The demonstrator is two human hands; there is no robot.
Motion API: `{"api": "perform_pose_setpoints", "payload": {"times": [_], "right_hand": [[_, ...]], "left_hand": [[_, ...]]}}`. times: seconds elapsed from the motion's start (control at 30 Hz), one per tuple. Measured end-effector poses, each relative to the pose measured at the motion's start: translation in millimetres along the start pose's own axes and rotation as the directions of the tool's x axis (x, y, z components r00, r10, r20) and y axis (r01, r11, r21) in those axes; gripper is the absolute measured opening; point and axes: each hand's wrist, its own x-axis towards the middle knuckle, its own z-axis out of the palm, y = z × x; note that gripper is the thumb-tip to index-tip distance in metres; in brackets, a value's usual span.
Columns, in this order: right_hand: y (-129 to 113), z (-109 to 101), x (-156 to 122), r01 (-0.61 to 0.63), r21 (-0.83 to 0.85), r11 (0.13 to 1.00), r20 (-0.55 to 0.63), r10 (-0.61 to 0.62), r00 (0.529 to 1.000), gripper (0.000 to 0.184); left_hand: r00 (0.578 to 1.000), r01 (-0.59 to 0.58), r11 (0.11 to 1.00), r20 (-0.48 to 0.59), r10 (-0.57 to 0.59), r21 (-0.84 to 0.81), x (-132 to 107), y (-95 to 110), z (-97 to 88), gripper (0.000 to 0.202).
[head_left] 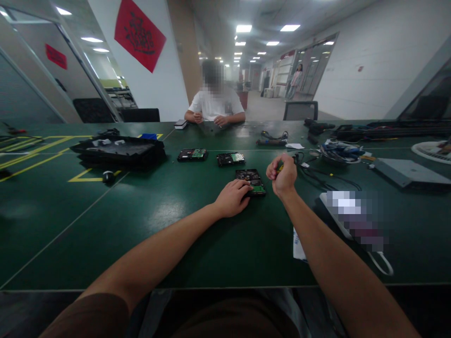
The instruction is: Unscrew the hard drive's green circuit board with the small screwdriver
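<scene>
A hard drive [259, 180] lies on the green table in front of me, its green circuit board and black casing facing up. Over its left edge rests my left hand [233, 197], fingers curved onto the drive and holding it against the tabletop. My right hand [283, 176] is raised just right of the drive, closed in a fist around a small yellow-and-black handle [281, 167]. Most of that handle is hidden by the fingers, and its tip cannot be made out. Two more hard drives lie beyond: one hard drive [230, 159] close by, another hard drive [192, 154] farther left.
A black tray-like casing [118, 149] stands at the left. To the right are cables [317, 173], a bagged cable bundle [340, 151], a silver box [410, 172] and a phone-like device [355, 218]. Opposite sits a person [214, 105] with both hands at the table.
</scene>
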Motion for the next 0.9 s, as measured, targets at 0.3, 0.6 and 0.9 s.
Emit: {"api": "perform_pose_setpoints", "payload": {"times": [0.3, 0.6, 0.9], "right_hand": [[0.0, 1.4, -0.6, -0.002, -0.028, 1.000, -0.006, 0.001, 1.000, 0.051], [-2.2, 9.1, -2.8, 0.002, -0.085, 0.996, -0.001, -0.003, 1.000, 0.054], [-7.4, 6.0, -1.7, -0.039, -0.051, 0.998, 0.053, 0.042, 0.998, 0.047]], "left_hand": [[1.000, -0.009, 1.000, -0.006, 0.009, -0.004, -0.3, -0.4, 0.3, 0.039], [1.000, 0.001, 1.000, 0.002, -0.001, 0.001, 0.0, 0.8, -1.0, 0.039], [1.000, 0.007, 1.000, 0.009, -0.007, -0.001, -0.2, 0.0, -1.2, 0.039]]}}
